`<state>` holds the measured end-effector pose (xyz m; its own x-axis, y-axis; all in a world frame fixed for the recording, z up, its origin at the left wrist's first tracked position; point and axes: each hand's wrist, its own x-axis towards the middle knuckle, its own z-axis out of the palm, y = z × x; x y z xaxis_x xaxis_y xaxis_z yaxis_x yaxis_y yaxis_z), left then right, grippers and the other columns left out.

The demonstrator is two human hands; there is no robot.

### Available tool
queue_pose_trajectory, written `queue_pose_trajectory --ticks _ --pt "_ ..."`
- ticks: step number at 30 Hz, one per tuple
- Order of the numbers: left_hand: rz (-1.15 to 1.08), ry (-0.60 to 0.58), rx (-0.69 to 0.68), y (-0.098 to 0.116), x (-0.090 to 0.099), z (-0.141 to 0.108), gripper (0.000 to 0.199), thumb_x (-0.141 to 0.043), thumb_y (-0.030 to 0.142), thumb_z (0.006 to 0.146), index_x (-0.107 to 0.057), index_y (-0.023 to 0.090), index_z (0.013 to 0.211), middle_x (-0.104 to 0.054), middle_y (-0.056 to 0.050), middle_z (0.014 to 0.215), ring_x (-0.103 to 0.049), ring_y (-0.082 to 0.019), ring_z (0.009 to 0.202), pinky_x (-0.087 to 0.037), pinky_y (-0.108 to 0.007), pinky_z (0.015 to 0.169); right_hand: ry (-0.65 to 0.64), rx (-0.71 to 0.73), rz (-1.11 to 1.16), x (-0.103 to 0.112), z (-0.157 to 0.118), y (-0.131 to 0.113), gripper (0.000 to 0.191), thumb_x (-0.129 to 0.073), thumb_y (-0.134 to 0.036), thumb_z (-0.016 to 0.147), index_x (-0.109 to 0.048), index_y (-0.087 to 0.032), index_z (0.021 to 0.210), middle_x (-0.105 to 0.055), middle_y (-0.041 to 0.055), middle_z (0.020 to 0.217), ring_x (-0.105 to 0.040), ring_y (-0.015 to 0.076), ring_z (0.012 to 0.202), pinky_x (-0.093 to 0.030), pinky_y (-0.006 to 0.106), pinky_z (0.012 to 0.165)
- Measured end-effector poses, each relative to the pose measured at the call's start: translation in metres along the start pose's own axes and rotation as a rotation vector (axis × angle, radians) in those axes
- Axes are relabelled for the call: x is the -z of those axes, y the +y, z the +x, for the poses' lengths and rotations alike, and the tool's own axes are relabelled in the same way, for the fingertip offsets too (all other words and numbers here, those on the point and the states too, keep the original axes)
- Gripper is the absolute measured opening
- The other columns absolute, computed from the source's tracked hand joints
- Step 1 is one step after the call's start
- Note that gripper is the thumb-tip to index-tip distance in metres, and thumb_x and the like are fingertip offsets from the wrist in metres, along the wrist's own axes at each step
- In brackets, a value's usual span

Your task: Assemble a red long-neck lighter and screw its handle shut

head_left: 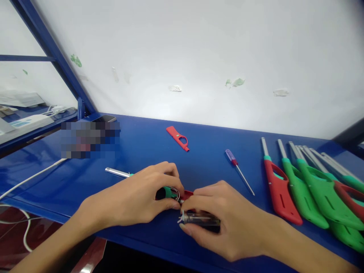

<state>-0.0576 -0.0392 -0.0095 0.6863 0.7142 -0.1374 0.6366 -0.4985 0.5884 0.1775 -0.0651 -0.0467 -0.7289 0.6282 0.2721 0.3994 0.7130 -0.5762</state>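
Observation:
My left hand (139,191) is closed around an opened gas lighter (168,192). Its metal nozzle (117,172) sticks out to the left, and a green part with a thin white wire shows by my fingertips. Between the thumb and fingers of my right hand (227,220) is a dark see-through fuel tank (202,219), lying sideways with its valve end toward my left hand. Some red casing shows between the two hands; my fingers hide most of it. Beyond them a loose red casing half (174,134) lies on the table.
A screwdriver (234,161) with a purple-and-red handle lies right of centre on the blue table (142,140). Several red and green lighters (280,193) are grouped at the right. Back left, a phone (105,119) sits beside a blurred patch, with a white cable (34,179) running from there.

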Motion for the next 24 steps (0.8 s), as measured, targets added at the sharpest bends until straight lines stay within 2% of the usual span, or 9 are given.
queue_pose_trajectory --ticks 9,24 --pt "0.002 -0.013 -0.003 -0.0005 -0.0004 0.0001 0.011 -0.065 0.03 0.099 -0.073 0.036 0.103 -0.06 0.005 0.111 -0.061 -0.014 0.102 -0.045 -0.024 0.091 0.002 0.003 -0.001 -0.0008 -0.0011 0.0001 0.014 -0.065 -0.031 0.095 -0.071 -0.02 0.089 -0.061 -0.004 0.072 -0.048 0.0099 0.059 -0.033 0.027 0.059" --pt "-0.044 0.023 0.001 0.0008 0.0015 0.0018 0.002 -0.069 0.028 0.096 -0.07 0.029 0.095 -0.063 0.004 0.108 -0.063 -0.015 0.096 -0.047 -0.026 0.085 -0.01 0.007 -0.001 0.0018 0.0 -0.0036 0.014 -0.065 -0.029 0.094 -0.069 -0.019 0.086 -0.057 -0.0047 0.07 -0.047 0.01 0.059 -0.033 0.028 0.059"
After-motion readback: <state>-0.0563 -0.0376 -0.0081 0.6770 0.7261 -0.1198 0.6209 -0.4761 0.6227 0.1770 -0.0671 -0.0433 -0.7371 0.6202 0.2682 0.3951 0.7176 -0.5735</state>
